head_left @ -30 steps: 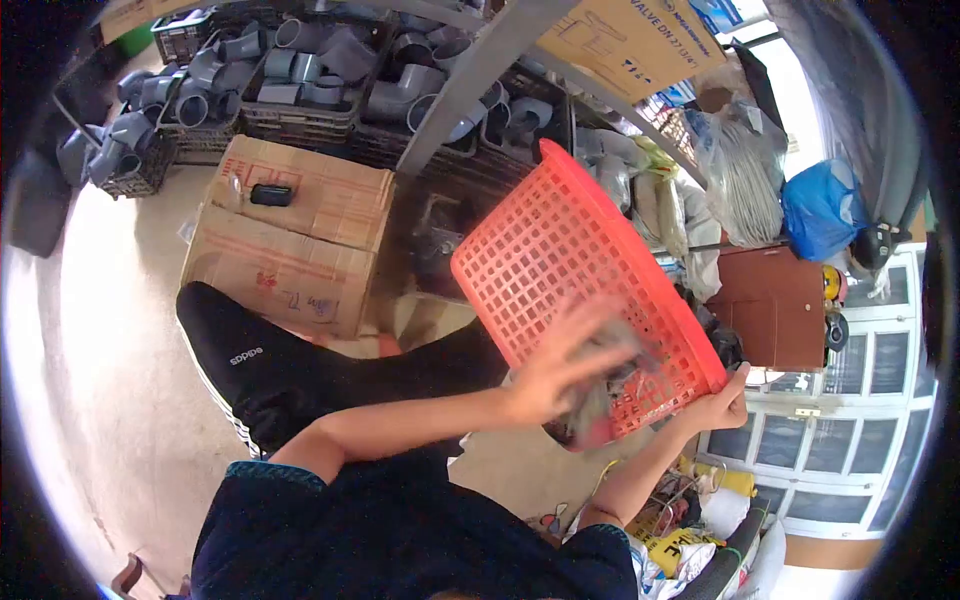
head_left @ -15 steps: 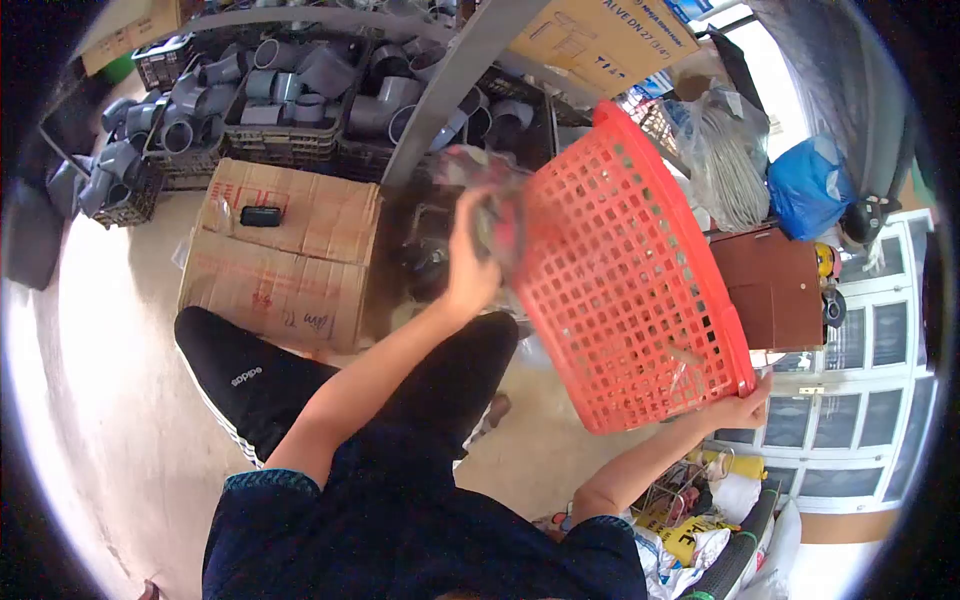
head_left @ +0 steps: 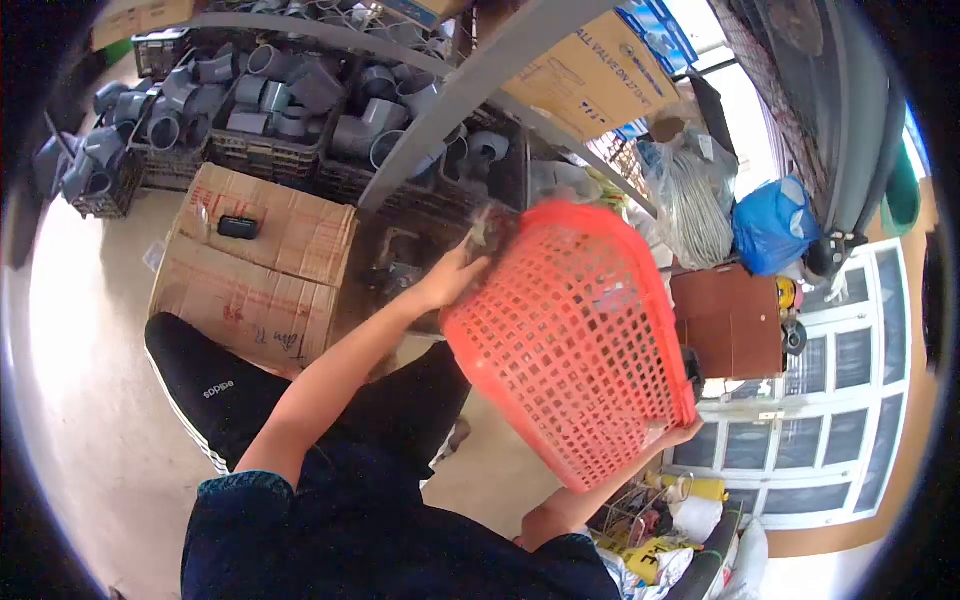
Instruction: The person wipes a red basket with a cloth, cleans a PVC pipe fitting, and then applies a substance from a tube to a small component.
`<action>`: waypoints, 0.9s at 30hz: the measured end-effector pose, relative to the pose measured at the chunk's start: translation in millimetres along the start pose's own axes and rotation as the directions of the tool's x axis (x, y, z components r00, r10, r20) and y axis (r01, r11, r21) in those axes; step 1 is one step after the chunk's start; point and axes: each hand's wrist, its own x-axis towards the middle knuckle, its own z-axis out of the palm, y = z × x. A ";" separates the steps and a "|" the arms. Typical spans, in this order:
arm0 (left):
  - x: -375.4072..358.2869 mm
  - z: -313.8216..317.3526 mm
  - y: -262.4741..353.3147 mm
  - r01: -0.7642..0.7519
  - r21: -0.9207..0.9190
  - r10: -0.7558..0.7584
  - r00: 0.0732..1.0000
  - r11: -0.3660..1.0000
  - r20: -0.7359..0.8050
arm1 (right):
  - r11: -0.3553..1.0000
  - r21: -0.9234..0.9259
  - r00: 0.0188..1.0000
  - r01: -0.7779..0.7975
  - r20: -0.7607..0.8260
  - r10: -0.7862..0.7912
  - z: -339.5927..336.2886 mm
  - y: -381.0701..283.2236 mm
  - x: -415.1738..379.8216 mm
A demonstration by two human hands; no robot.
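I've got the red basket (head_left: pixel 575 340) up in the air, tipped on its side over the floor, w/ its slotted bottom and wall facing my cam and the rim over on the right side. Right hand (head_left: pixel 678 435) is closed on the rim at the basket's near right corner, tho most of the fingers are hidden, so can't tell exactly how they wrap. Left hand (head_left: pixel 450 278) is up by the basket's far left edge, fingers curled around a dark bundle (head_left: pixel 490 235). It's too blurry to ID tbh, and idk if it's touching the basket.

Cardboard box (head_left: pixel 245 270) is on the floor to the left, w/ a small black object (head_left: pixel 238 227) on top, closer to the far left corner than the near edge. Dark crate (head_left: pixel 400 255) w/ bits in it sits btwn that box and the basket. Behind = crates of grey pipe fittings (head_left: pixel 280 100). Brown box (head_left: pixel 728 325) and blue bag (head_left: pixel 775 225) are to the basket's right.
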 end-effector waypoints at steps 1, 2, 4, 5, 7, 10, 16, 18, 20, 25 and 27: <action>13.5 -12.4 -48.5 -0.031 0.112 0.040 0.996 0.993 -0.076 | 1.000 -0.007 1.000 -0.007 0.007 0.007 0.2 3.7 -2.0; 19.8 -21.2 -70.2 -0.051 0.228 0.086 0.986 0.972 -0.143 | 1.000 -0.010 1.000 -0.010 0.005 0.010 -1.3 6.5 -2.9; 2.8 -9.5 -2.5 0.055 0.141 -0.026 0.978 0.988 -0.206 | 1.000 -0.013 1.000 0.001 0.010 -0.001 0.5 6.7 0.6; -3.6 -4.4 36.3 0.046 0.072 -0.036 0.990 0.996 -0.133 | 1.000 -0.016 1.000 0.003 0.015 -0.003 1.4 5.6 1.4; -14.3 1.2 77.2 0.064 0.011 -0.063 0.996 0.998 -0.070 | 0.999 -0.028 1.000 0.026 0.018 -0.025 5.7 -3.3 5.5; -25.5 -4.7 112.6 -0.109 0.250 0.115 0.993 0.962 -0.007 | 0.995 -0.060 0.997 0.074 0.026 -0.072 11.8 -21.4 9.7; -108.8 -59.1 88.7 -0.251 0.530 0.173 0.966 0.810 0.193 | 0.983 0.008 0.982 0.185 -0.023 -0.185 78.1 -109.8 -55.5; -163.2 -104.4 50.3 0.102 0.586 -0.092 0.995 0.804 -0.046 | 0.977 -0.038 0.976 0.207 0.077 -0.204 101.5 -89.7 -81.1; -214.6 -150.4 13.1 0.403 0.557 -0.242 0.908 0.726 -0.341 | 0.894 0.018 0.833 0.448 0.355 -0.425 129.3 -70.2 -116.3; -297.2 -204.2 -18.2 0.332 -0.003 -0.226 0.636 0.943 -0.738 | 0.416 -0.266 0.493 0.870 0.492 -0.717 190.2 -11.6 -243.5; -303.8 -203.5 -5.0 0.271 -0.273 -0.381 0.547 0.923 -0.745 | 0.396 -0.252 0.467 0.883 0.560 -0.684 194.5 10.0 -296.3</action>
